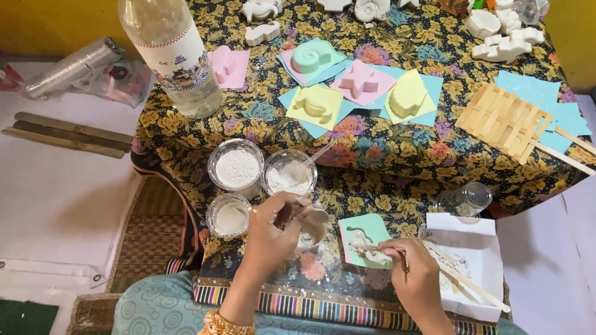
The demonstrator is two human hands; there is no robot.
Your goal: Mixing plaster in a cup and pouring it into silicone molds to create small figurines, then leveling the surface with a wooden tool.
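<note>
**Plaster over the green mould**

We take the green mould (365, 244) on the floral cloth (362, 153) as our landmark. Our right hand (416, 276) rests just right of it, closed narrowly around a wooden stick (474, 286) whose inner tip reaches onto the mould's white filling, while the long end points away to the right over the white paper tray (489, 253). Our left hand (272, 231) sits just left of the mould, curled around a small cup (314, 227) that is tilted and partly hidden by the fingers. Further left of the mould stand three clear bowls of white powder or paste (236, 166); beyond it, higher up the cloth, lie more filled moulds on coloured paper (360, 83), and a water bottle (165, 32) stands far to the left.

We judge the main risks to be spilling: the tilted cup could drip onto the cloth between hand and mould, and pressing the stick too hard could shift the light mould or gouge the wet filling.
</note>
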